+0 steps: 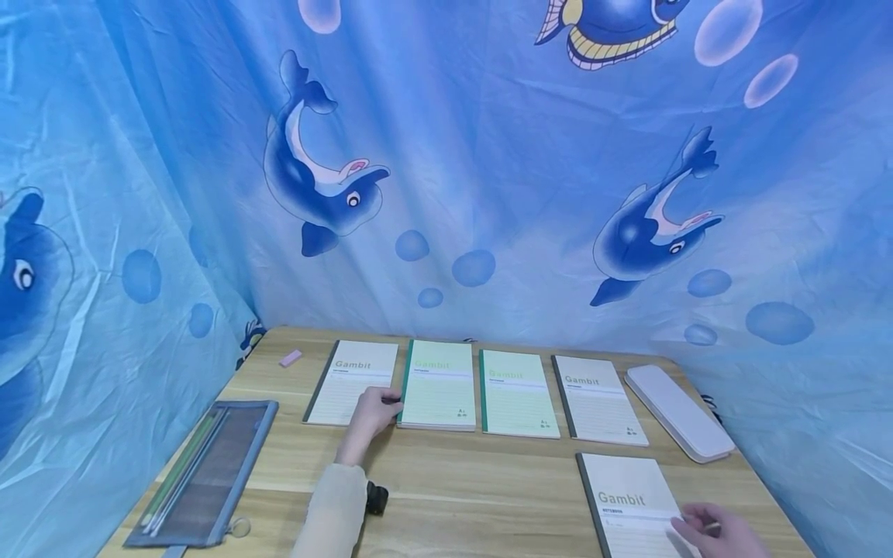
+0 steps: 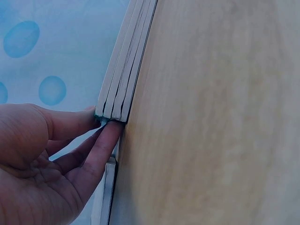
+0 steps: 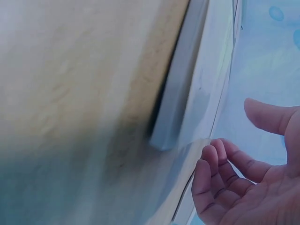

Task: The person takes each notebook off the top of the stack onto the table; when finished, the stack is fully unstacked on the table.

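My left hand point(image 1: 377, 409) is at the lower left corner of a stack of notebooks with a pale green cover on top point(image 1: 439, 387). Up close, my thumb point(image 2: 72, 123) meets the top of the stacked notebooks point(image 2: 123, 75) at the spine, and a finger lies against the lowest one near the table, pinching the corner. At the front right, my right hand point(image 1: 718, 531) hovers by the right edge of a white notebook point(image 1: 624, 484) with a dark spine. In the right wrist view its fingers point(image 3: 211, 180) curl loosely, apart from the thumb, and hold nothing.
Along the back of the wooden table point(image 1: 460, 484) lie a white notebook point(image 1: 356, 384), another green one point(image 1: 518, 399) and another white one point(image 1: 600, 403). A pale case point(image 1: 677, 411) sits far right. At left are a mesh pencil pouch point(image 1: 209, 473) and a pink eraser point(image 1: 290, 358).
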`<state>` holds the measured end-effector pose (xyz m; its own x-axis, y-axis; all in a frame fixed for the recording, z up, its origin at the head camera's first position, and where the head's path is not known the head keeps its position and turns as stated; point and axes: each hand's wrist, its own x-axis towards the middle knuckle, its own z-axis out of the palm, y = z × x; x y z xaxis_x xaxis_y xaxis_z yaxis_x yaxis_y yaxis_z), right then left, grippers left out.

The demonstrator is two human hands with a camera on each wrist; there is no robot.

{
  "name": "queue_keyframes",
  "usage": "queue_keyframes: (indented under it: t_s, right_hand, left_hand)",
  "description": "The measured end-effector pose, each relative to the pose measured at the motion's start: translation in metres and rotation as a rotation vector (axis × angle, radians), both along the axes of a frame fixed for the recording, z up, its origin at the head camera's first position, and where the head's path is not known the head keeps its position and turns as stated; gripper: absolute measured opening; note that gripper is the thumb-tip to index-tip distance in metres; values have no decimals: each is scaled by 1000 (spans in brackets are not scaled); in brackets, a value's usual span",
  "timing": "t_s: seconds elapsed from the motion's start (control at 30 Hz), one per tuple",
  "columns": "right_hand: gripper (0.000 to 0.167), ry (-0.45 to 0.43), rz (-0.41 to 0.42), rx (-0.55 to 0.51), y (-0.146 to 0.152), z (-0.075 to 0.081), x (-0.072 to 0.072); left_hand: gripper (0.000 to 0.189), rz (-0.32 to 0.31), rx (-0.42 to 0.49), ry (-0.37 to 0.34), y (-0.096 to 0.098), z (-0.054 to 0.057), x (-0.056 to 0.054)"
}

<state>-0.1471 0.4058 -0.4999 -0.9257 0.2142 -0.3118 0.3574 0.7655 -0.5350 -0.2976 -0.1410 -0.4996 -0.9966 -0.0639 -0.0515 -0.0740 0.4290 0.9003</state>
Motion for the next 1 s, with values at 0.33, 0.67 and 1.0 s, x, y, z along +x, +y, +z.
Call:
queue_keyframes:
  t_s: [0.33,0.67,1.0]
  right_hand:
    - [70,108,60,-12,-32,17,-7]
    - [45,214,103,-62,-60,19,-15]
    - [42,253,114,-115,-93,24,-33]
  left_hand:
    - [27,1,-14,11,-1,0,1]
    - [28,2,-13,12,0,-3,-1]
    - [29,-1,-21,14,0,-3,-1]
